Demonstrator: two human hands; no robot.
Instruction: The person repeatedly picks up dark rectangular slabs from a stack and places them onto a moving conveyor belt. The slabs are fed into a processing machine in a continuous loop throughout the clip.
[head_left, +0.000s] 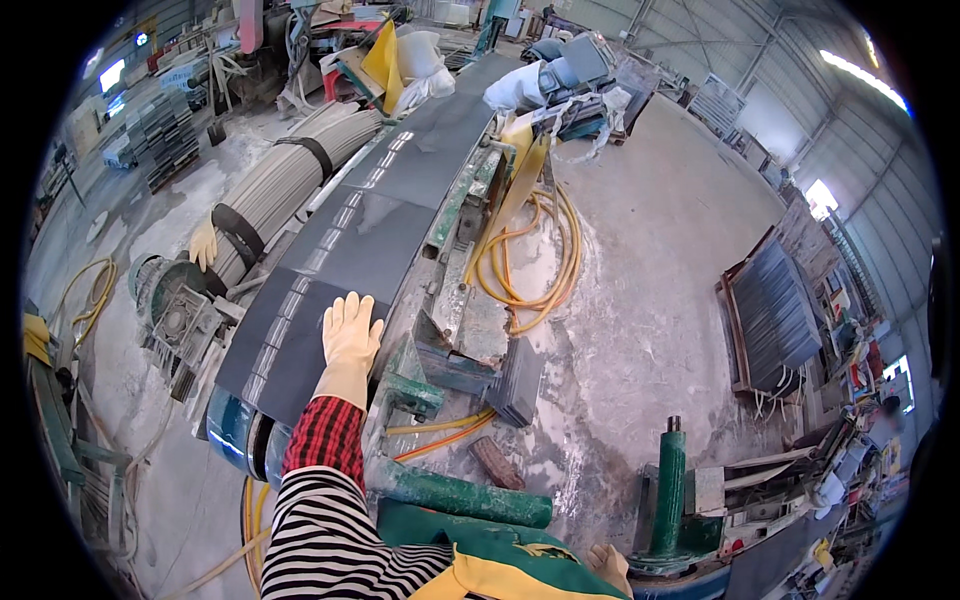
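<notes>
My left hand [350, 335], in a cream rubber glove, lies flat on a dark grey slab [290, 345]. Its fingers are stretched out near the slab's right edge. Further dark slabs [400, 200] lie end to end beyond it, along a long conveyor with a blue end [230, 432]. Low by the bottom edge, my right hand [606, 566] hangs beside my green and yellow apron [520, 565]. The apron and the picture's edge hide part of it, and its grip is unclear. A loose cream glove [203, 244] rests by a strapped bundle of grey strips [290, 165].
A motor [172, 310] stands left of the conveyor. Along its right side run a green metal frame [460, 205], coiled yellow hoses [555, 260] and small stacked slabs [520, 380]. A green post [670, 490] rises at lower right; a slab rack [775, 310] stands farther right.
</notes>
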